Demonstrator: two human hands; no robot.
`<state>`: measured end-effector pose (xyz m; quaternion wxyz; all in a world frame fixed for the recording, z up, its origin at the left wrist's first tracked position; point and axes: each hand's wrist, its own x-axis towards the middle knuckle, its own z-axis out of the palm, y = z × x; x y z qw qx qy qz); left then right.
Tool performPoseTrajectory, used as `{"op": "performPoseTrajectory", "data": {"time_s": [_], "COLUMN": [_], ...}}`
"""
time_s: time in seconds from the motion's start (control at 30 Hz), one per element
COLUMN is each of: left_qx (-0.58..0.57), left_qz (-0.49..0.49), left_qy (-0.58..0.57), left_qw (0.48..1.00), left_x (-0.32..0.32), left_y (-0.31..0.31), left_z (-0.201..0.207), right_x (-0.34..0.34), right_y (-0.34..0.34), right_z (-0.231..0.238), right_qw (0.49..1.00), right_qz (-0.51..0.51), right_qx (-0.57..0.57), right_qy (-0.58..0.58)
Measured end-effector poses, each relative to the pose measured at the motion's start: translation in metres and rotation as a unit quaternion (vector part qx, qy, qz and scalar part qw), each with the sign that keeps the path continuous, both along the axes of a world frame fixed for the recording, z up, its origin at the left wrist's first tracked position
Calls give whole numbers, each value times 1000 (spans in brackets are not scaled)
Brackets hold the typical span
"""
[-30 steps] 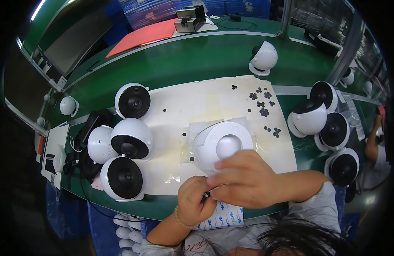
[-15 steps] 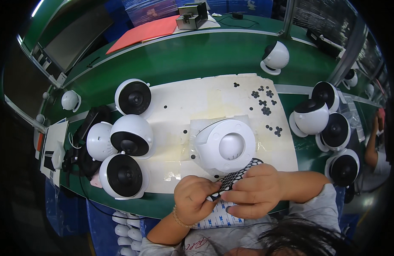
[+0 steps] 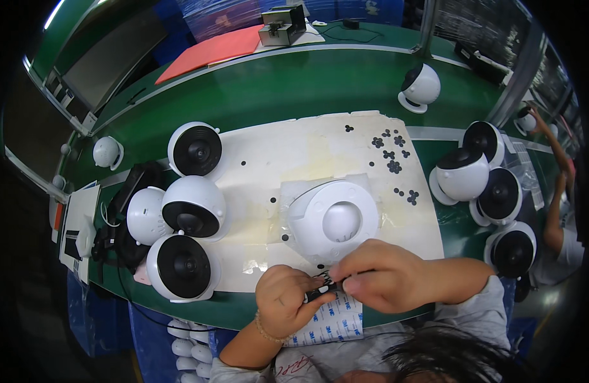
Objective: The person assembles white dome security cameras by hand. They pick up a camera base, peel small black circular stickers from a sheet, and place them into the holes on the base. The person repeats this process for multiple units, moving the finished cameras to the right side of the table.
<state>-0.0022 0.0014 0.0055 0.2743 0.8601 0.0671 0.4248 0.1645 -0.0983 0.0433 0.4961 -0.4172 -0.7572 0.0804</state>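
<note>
Near the table's front edge, my left hand (image 3: 283, 301) pinches a sheet of black round stickers, its black perforated layer (image 3: 320, 292) bunched between my hands. The white backing with blue print (image 3: 332, 323) hangs below it. My right hand (image 3: 385, 276) is closed at the other end of the black layer, fingertips pressed together; its exact hold is partly hidden. Just beyond my hands a white ball-shaped camera (image 3: 300, 216) lies with its round, ring-like base facing up, on a piece of white foam (image 3: 288, 191). A single black dot (image 3: 320, 267) lies beside it.
A pale paper sheet (image 3: 262, 143) covers the middle of the green table (image 3: 294, 83). Several black dots (image 3: 394, 167) lie at its right. White cameras with black faces stand left (image 3: 182, 265) and right (image 3: 500, 193), another (image 3: 421, 86) at the back. A co-worker's arm (image 3: 556, 210) shows far right.
The black perforated layer, stretched out toward the upper right before, is now bunched small between my hands. My right hand has moved slightly and its fingers have drawn together.
</note>
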Motion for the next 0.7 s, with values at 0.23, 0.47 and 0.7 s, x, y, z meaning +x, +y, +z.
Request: {"op": "performPoseTrajectory", "data": {"time_s": [0.23,0.47,0.7], "left_qx": [-17,46,25], "left_qz": [52,17,3], "left_qy": [18,93,98], "left_qw": [998,994,995], "left_x": [-1,-3,-1], "left_y": [-1,1,-1], "left_z": [4,2,1], "right_x": [18,39,44], "right_y": [-2,36,31], "right_z": [7,3,0], "right_qw": [998,966,967], "right_qz": [38,-109,-117], "right_qx": [-30,-66,-90], "right_qy": [40,227,207]}}
